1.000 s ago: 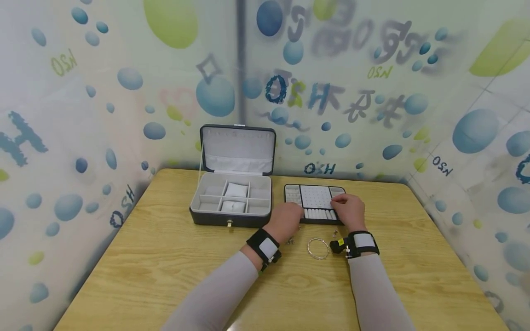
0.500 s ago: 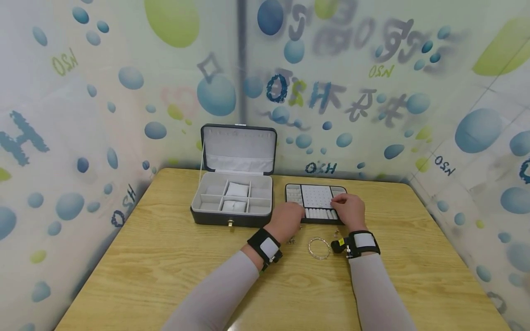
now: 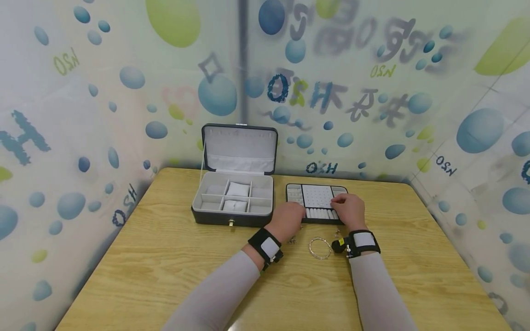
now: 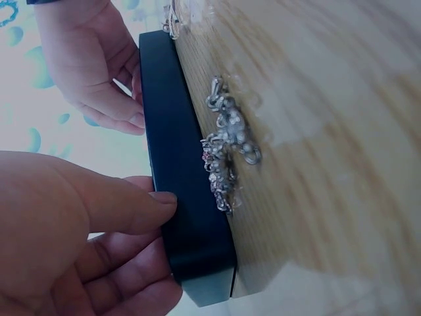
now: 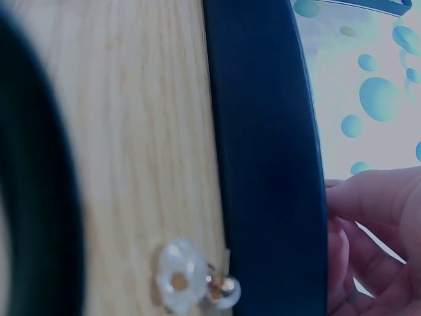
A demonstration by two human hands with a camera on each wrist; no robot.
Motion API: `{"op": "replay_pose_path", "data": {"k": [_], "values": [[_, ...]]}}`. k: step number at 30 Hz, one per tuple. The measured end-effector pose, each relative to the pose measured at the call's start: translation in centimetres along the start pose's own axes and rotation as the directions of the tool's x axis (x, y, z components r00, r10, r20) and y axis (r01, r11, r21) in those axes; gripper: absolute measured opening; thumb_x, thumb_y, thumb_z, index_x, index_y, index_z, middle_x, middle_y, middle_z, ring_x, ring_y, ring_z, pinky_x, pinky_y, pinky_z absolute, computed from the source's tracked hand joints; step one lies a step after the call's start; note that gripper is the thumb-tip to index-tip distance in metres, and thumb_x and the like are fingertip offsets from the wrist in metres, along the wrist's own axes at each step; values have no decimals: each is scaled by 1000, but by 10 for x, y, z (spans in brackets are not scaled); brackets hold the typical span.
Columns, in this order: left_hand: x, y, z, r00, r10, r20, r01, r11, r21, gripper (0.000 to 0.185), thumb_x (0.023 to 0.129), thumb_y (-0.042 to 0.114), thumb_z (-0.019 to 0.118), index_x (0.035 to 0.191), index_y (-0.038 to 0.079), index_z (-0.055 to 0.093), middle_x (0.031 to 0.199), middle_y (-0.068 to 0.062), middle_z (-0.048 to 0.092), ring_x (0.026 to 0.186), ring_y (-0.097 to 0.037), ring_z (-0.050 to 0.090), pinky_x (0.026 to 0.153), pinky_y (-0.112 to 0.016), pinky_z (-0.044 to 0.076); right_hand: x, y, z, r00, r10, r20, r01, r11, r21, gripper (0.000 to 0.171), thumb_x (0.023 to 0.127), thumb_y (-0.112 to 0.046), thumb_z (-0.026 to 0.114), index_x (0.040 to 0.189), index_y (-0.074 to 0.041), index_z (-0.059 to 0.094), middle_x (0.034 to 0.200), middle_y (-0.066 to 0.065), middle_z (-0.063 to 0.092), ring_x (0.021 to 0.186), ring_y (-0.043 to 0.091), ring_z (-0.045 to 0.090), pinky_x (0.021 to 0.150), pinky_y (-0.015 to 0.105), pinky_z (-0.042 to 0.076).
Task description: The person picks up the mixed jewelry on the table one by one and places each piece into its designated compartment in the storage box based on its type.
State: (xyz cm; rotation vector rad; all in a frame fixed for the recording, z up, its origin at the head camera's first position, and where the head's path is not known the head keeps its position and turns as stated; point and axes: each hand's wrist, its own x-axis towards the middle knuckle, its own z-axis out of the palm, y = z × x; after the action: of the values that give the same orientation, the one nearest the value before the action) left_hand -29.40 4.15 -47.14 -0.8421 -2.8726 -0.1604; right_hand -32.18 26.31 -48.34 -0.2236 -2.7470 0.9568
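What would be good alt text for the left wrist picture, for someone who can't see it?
The left hand grips one end of a black tray, with silvery chain jewelry beside it on a wooden table. Farther along the tray, the right hand is partly in view.

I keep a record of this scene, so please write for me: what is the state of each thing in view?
Jewellery box: lid open
Two cushions: inside the box
Tray: outside the box, on the table
Left hand: gripping the tray's corner
Right hand: at the tray's right side; whether holding anything, unclear
Bangle: lying flat
Silvery jewellery: bunched beside the tray
Flower ornament: lying on the table
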Motion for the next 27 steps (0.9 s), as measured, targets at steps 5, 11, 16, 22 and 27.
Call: {"op": "replay_pose_path", "data": {"k": [5, 11, 16, 22, 27], "values": [[0, 0, 1, 1000, 1, -8, -1, 1000, -2, 4, 91, 18, 82, 93, 22, 80, 94, 5, 78, 84, -11, 71, 66, -29, 57, 0, -1, 0, 1000, 7, 11, -7, 1000, 2, 16, 98, -14, 73, 103, -2, 82, 108, 20, 78, 105, 36, 68, 87, 48, 52], [1, -1, 1, 1000, 0, -2, 0, 1000, -4, 7, 93, 15, 79, 92, 22, 80, 95, 6, 78, 83, -10, 70, 64, -28, 56, 0, -1, 0, 1000, 7, 9, -7, 1000, 1, 16, 97, -14, 74, 103, -2, 82, 109, 21, 79, 106, 37, 68, 90, 50, 52], [0, -1, 1, 1000, -3, 0, 3, 1000, -5, 9, 94, 14, 78, 90, 22, 79, 93, 5, 78, 82, -10, 69, 62, -28, 55, 0, -2, 0, 1000, 6, 15, -6, 1000, 2, 17, 97, -14, 74, 103, -1, 82, 111, 21, 79, 108, 38, 68, 91, 51, 52], [0, -1, -1, 1000, -7, 16, 7, 1000, -20, 4, 92, 20, 82, 95, 21, 80, 98, 4, 79, 86, -11, 70, 66, -29, 57, 0, -3, -1, 999, 23, 34, -23, 1000, 1, 19, 98, -14, 71, 106, -2, 82, 116, 22, 77, 114, 38, 66, 97, 53, 51], [0, -2, 0, 1000, 0, 14, 1, 1000, -25, 5, 93, 18, 81, 97, 21, 80, 99, 4, 79, 87, -11, 71, 67, -30, 58, 0, -2, -1, 999, 30, 43, -30, 1000, -2, 19, 98, -13, 69, 106, -2, 82, 118, 22, 77, 115, 38, 65, 98, 53, 51]]}}
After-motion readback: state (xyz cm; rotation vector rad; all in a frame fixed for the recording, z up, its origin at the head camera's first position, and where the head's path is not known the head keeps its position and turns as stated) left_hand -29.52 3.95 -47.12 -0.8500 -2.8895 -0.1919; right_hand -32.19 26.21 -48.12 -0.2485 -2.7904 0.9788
